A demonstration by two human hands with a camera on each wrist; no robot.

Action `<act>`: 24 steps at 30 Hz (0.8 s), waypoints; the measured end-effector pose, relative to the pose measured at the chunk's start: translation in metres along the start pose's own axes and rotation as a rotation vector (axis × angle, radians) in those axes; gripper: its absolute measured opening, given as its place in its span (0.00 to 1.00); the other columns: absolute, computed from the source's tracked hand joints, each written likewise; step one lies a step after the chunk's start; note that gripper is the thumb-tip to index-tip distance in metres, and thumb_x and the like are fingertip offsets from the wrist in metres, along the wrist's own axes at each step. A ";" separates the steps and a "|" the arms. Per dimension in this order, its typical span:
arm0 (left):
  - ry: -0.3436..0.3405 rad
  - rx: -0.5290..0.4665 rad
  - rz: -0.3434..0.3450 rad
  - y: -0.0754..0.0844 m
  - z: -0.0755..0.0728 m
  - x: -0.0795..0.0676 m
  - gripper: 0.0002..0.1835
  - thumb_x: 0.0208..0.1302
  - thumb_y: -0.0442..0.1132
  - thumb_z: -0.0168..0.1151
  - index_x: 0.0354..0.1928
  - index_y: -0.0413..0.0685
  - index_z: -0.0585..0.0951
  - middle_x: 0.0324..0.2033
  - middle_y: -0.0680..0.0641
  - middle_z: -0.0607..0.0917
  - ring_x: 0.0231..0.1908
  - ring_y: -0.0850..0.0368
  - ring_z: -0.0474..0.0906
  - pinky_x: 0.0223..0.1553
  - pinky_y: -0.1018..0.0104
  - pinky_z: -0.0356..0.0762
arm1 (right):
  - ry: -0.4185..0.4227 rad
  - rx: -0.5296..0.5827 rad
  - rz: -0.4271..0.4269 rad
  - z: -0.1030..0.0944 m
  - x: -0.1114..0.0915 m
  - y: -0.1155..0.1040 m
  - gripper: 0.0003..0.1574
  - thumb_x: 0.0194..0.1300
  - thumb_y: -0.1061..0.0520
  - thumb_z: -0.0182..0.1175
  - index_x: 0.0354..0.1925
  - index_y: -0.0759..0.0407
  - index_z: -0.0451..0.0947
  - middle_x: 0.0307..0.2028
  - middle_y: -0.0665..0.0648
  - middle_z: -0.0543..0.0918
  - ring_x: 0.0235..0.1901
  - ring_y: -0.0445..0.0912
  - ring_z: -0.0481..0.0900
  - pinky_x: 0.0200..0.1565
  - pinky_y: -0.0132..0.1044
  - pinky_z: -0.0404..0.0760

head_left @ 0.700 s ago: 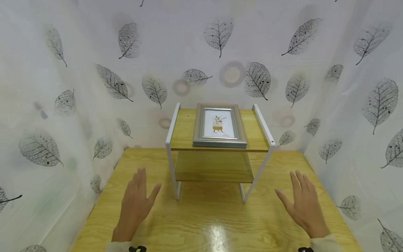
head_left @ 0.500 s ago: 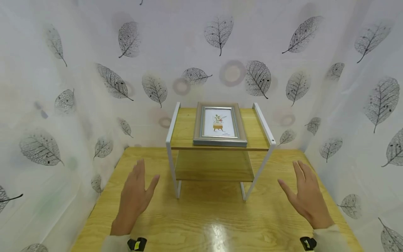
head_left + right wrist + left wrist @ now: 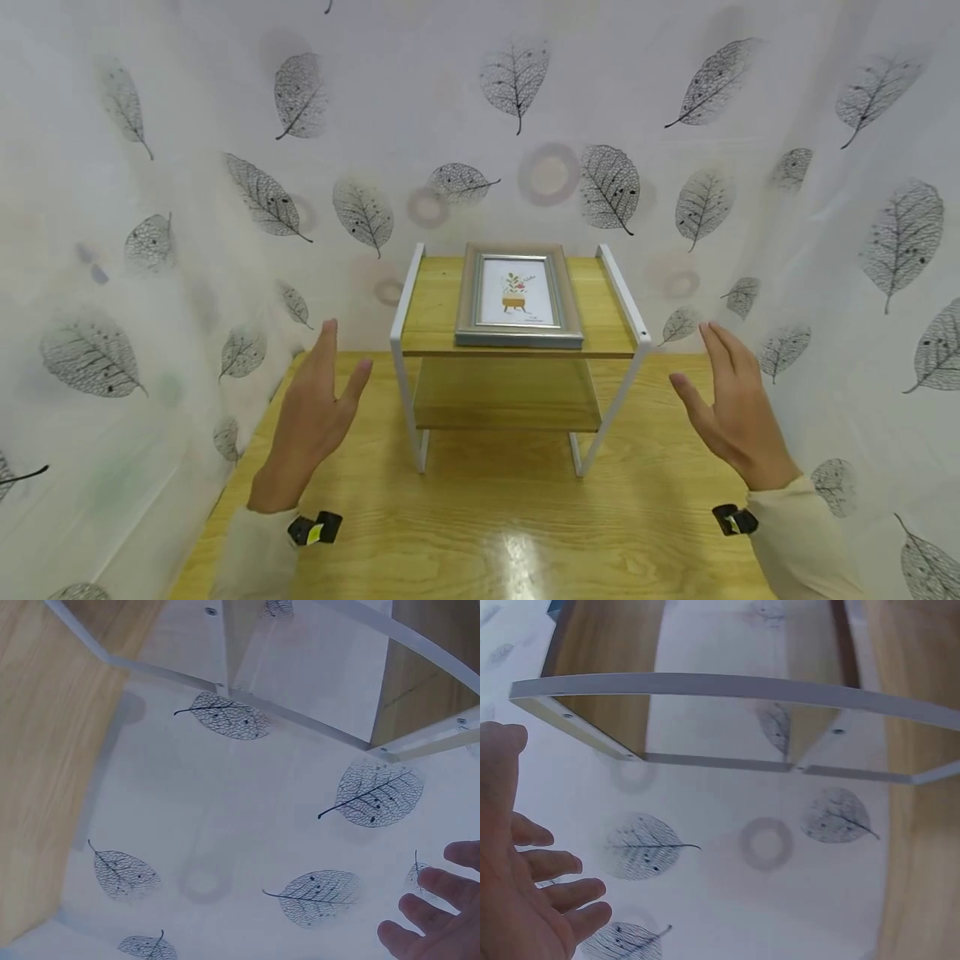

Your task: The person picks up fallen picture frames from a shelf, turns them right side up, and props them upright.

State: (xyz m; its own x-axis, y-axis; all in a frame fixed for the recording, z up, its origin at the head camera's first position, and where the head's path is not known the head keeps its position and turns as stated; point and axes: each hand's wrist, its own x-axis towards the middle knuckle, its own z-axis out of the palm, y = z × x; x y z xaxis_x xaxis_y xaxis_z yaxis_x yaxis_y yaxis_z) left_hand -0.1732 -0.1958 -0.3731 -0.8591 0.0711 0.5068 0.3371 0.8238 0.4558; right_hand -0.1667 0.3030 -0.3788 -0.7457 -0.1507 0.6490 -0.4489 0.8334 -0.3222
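Note:
A picture frame (image 3: 519,336) with a silver-beige border and a plant-pot print lies flat on the upper board of a small two-tier shelf (image 3: 433,312) with white metal sides. To the left of the shelf my left hand (image 3: 309,412) is held in the air, fingers straight and thumb apart, touching nothing. On the other side my right hand (image 3: 738,408) hovers in much the same pose, palm turned inward. In the left wrist view the left hand (image 3: 521,877) is beside the shelf's white side bar (image 3: 705,686). The right wrist view catches only the fingers (image 3: 442,889) of the right hand.
The shelf stands on a yellow wood-grain table (image 3: 480,517). White curtains (image 3: 465,108) printed with grey leaves surround it at the back, left and right. The shelf's lower board (image 3: 510,396) sits under the upper one.
Both hands have moved forward and up, so more of the sleeves and the black wrist devices shows. The picture frame and the shelf have stayed in place.

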 end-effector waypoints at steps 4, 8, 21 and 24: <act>0.004 -0.037 0.004 0.009 -0.010 0.014 0.38 0.71 0.55 0.47 0.74 0.48 0.46 0.71 0.43 0.55 0.68 0.41 0.55 0.63 0.42 0.58 | 0.032 0.031 -0.039 -0.005 0.020 -0.009 0.44 0.68 0.39 0.51 0.72 0.61 0.52 0.70 0.65 0.56 0.67 0.63 0.54 0.66 0.60 0.53; 0.023 -0.051 0.051 0.022 -0.017 0.029 0.37 0.71 0.55 0.47 0.74 0.47 0.49 0.70 0.43 0.58 0.67 0.42 0.58 0.62 0.42 0.61 | 0.074 0.060 -0.067 -0.009 0.040 -0.020 0.45 0.68 0.35 0.48 0.72 0.59 0.53 0.69 0.64 0.58 0.67 0.62 0.55 0.66 0.59 0.54; -0.014 -0.237 0.140 0.071 -0.026 0.069 0.35 0.71 0.56 0.47 0.73 0.50 0.53 0.70 0.49 0.59 0.68 0.55 0.56 0.67 0.53 0.57 | 0.154 0.174 -0.098 -0.011 0.093 -0.060 0.39 0.68 0.37 0.50 0.69 0.58 0.61 0.65 0.61 0.65 0.62 0.57 0.63 0.61 0.56 0.63; -0.006 -0.273 0.173 0.083 -0.023 0.077 0.35 0.69 0.54 0.51 0.72 0.47 0.56 0.69 0.48 0.62 0.66 0.53 0.61 0.66 0.56 0.60 | 0.165 0.206 -0.093 -0.009 0.105 -0.069 0.35 0.69 0.42 0.51 0.67 0.59 0.64 0.62 0.61 0.68 0.57 0.57 0.68 0.54 0.54 0.70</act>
State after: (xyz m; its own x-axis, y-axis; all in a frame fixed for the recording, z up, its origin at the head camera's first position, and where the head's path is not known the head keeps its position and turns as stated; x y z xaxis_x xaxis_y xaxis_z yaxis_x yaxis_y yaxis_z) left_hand -0.2022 -0.1352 -0.2795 -0.7818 0.2011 0.5902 0.5687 0.6182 0.5426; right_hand -0.2099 0.2343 -0.2819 -0.6141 -0.1186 0.7803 -0.6145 0.6922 -0.3784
